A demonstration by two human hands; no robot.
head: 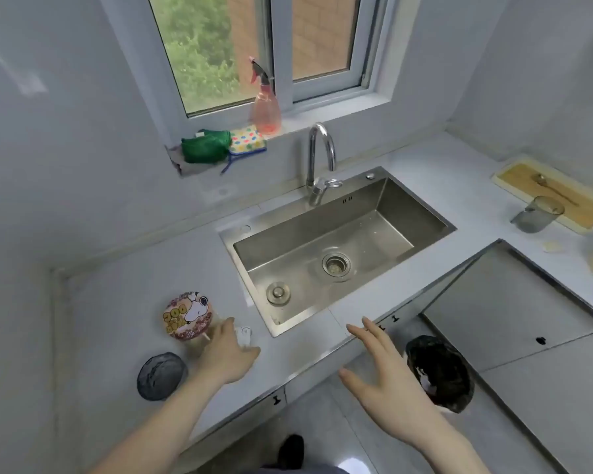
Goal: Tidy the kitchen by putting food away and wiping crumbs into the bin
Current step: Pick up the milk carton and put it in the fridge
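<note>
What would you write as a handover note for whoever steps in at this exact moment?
Left hand: reaching to the printed-lid jar on the counter left of the sink; grip cannot be judged.
Right hand: open, empty, hovering at the counter's front edge.
Bin: on the floor under that edge, dark liner in.
Grey lid: flat on the counter near the jar.
Left to do: jar not put away; pale scraps lie on the right counter by the cutting board and glass. Cloths sit on the windowsill.
</note>
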